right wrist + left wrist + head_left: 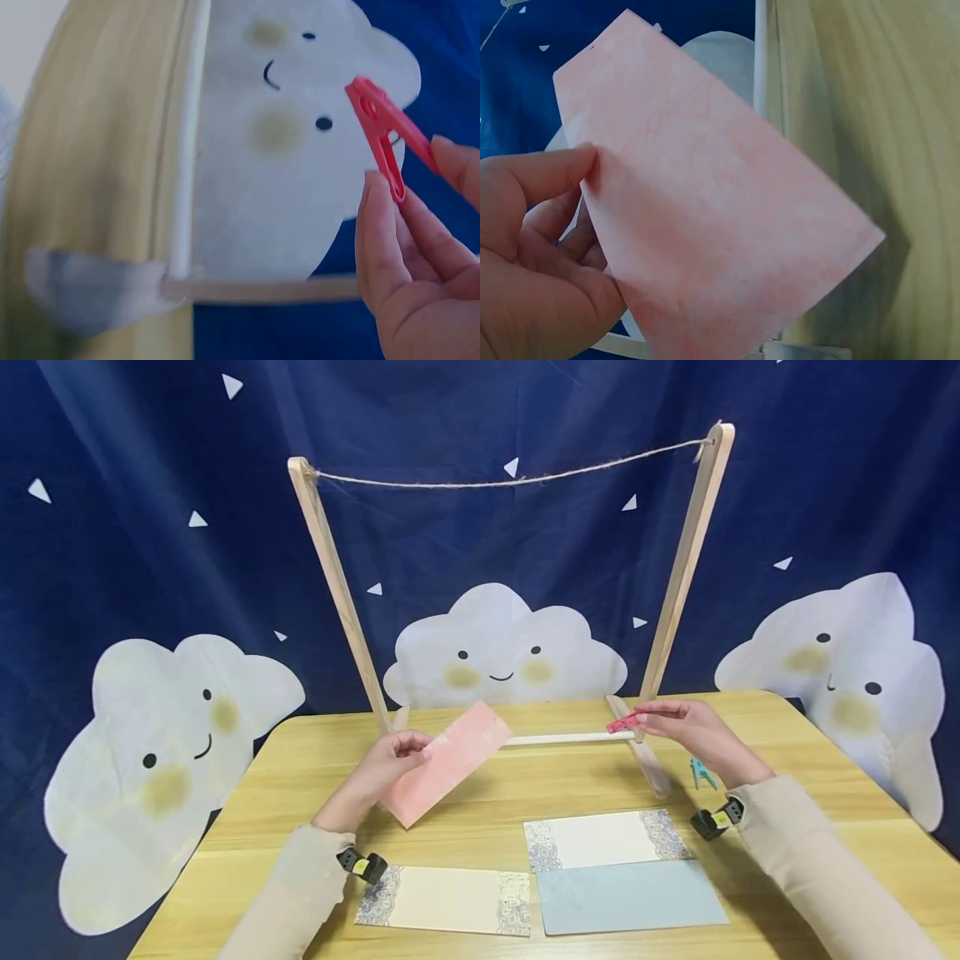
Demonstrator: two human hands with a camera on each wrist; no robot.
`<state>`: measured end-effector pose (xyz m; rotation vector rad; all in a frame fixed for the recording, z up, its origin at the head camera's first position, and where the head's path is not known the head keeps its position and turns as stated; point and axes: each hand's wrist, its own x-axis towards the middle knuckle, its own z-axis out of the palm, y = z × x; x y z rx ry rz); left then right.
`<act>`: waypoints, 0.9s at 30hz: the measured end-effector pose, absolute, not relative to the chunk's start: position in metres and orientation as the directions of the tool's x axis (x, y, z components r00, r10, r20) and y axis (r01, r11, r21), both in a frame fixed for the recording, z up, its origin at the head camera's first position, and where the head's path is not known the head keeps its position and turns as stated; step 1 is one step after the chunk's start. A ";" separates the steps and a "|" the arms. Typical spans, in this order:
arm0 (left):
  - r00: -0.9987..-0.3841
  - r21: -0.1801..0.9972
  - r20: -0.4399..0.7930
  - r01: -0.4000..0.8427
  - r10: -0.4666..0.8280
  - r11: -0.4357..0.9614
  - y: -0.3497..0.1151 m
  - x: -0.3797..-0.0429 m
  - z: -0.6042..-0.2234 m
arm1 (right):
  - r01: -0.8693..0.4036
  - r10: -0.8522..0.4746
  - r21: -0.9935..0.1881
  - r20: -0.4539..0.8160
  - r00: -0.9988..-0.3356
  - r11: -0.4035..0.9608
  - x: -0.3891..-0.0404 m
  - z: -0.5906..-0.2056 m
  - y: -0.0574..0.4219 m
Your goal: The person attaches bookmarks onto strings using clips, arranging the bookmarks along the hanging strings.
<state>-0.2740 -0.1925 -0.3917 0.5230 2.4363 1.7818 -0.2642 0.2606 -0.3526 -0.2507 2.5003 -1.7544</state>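
Note:
My left hand (pixel 388 770) pinches a pink paper card (pixel 453 760) near one long edge, thumb in front and fingers behind. The card is tilted, held above the table before the wooden frame. In the left wrist view the pink card (pixel 690 180) shows a mottled face and casts a shadow on the wood. To the right, my right hand (pixel 693 731) holds a red clothespin (pixel 622 723) by its handles, close to the frame's right post. Thumb and fingertips sit on the handle ends of the clothespin (pixel 386 127) in the right wrist view.
A wooden frame's posts (pixel 337 593) carry a sagging twine line (pixel 480 485) and a white bottom bar (pixel 570 738). On the table (pixel 300 793) lie a blue card (pixel 630 897), two lace-patterned cards (pixel 450 900) and a blue clothespin (pixel 702 773). A cloud-print curtain hangs behind.

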 end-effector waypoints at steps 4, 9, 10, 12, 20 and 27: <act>-0.958 0.935 0.167 0.228 0.231 0.271 -0.185 -0.272 -0.377 | -0.153 -0.176 -0.907 0.090 -0.980 0.393 -0.272 -0.339 0.245; -0.948 0.932 0.285 0.308 0.139 0.193 -0.183 -0.277 -0.367 | -0.235 -0.150 -0.912 0.194 -0.969 0.337 -0.280 -0.316 0.225; -0.944 0.930 0.308 0.326 0.120 0.173 -0.183 -0.277 -0.365 | -0.227 -0.147 -0.926 0.190 -0.971 0.300 -0.281 -0.311 0.221; -0.939 0.931 0.332 0.342 0.089 0.129 -0.182 -0.277 -0.361 | -0.198 -0.154 -0.965 0.172 -0.973 0.174 -0.284 -0.301 0.214; -0.957 0.955 0.288 0.283 -0.037 0.093 -0.175 -0.281 -0.340 | -0.055 -0.249 -0.962 0.124 -0.960 -0.267 -0.298 -0.268 0.191; -0.953 0.958 0.284 0.286 -0.104 0.001 -0.169 -0.286 -0.323 | -0.034 -0.194 -0.951 0.098 -0.976 -0.308 -0.308 -0.245 0.168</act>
